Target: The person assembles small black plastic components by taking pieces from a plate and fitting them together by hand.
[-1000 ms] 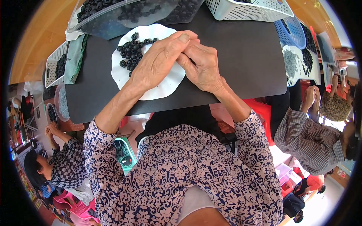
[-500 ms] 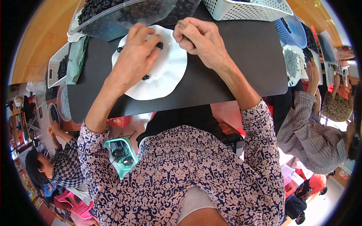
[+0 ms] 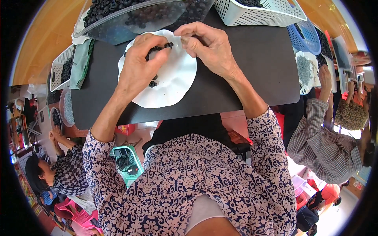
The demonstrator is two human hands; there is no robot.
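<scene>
Over a white wavy-rimmed plate [image 3: 173,86], my left hand [image 3: 138,63] curls its thumb and fingers round several small black round pieces [image 3: 168,45]. Another few black pieces [image 3: 152,83] lie on the plate by the heel of that hand. My right hand [image 3: 212,49] is raised at the plate's right rim, its fingers bent in and the thumb pressed near the index finger. What it may hold there is too small or hidden to make out.
A clear bin [image 3: 130,27] of black pieces stands beyond the plate on the dark table [image 3: 260,67]. White baskets [image 3: 260,15] [image 3: 59,70] and a blue basket [image 3: 309,35] sit around the edges. A green cloth [image 3: 80,67] hangs at left. Other people work on both sides.
My left fingers have closed in, with more black pieces showing between thumb and fingers. My right index finger has straightened out toward the left hand. The view has shifted slightly.
</scene>
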